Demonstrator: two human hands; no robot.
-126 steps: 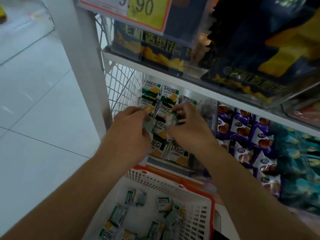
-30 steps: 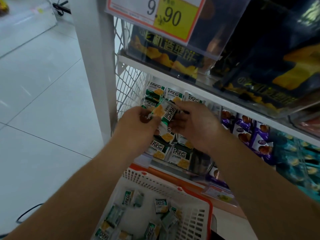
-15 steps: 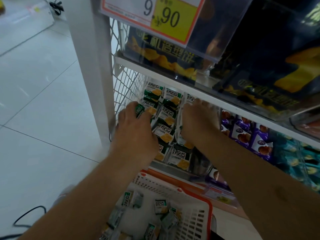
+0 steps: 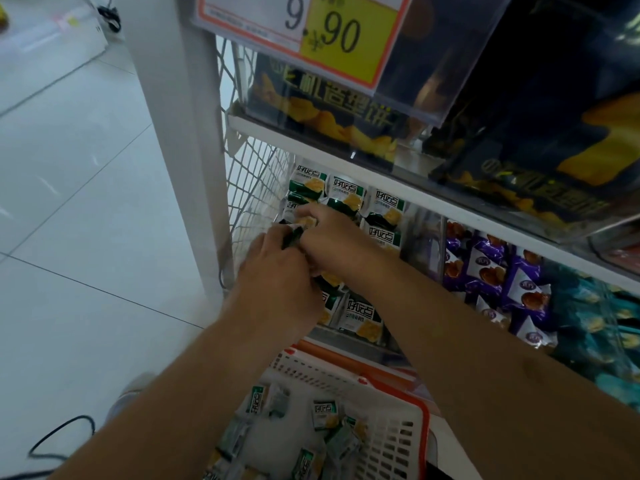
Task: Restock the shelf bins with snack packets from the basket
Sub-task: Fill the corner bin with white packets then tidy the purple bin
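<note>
Green-and-white snack packets (image 4: 348, 194) fill the leftmost shelf bin (image 4: 360, 342) in rows. Both hands are inside that bin, close together at its left side. My left hand (image 4: 277, 271) pinches the dark edge of a green-and-white packet (image 4: 292, 233). My right hand (image 4: 329, 237) curls its fingers over the same packet from the right, its fingertips on the packet's yellow part. Below, the white basket (image 4: 388, 445) with an orange rim holds several loose packets (image 4: 323, 412) of the same kind.
A white upright post (image 4: 180, 133) and a wire mesh side panel (image 4: 249, 181) bound the bin on the left. Purple packets (image 4: 491, 268) fill the neighbouring bin. A shelf above carries dark chip bags (image 4: 332, 109) and a 9.90 price sign (image 4: 332, 29). A black cable (image 4: 59, 434) lies on the floor tiles.
Half a second ago the hands lay apart, flat on the packet rows. They have come together at the bin's left side and both now hold one packet.
</note>
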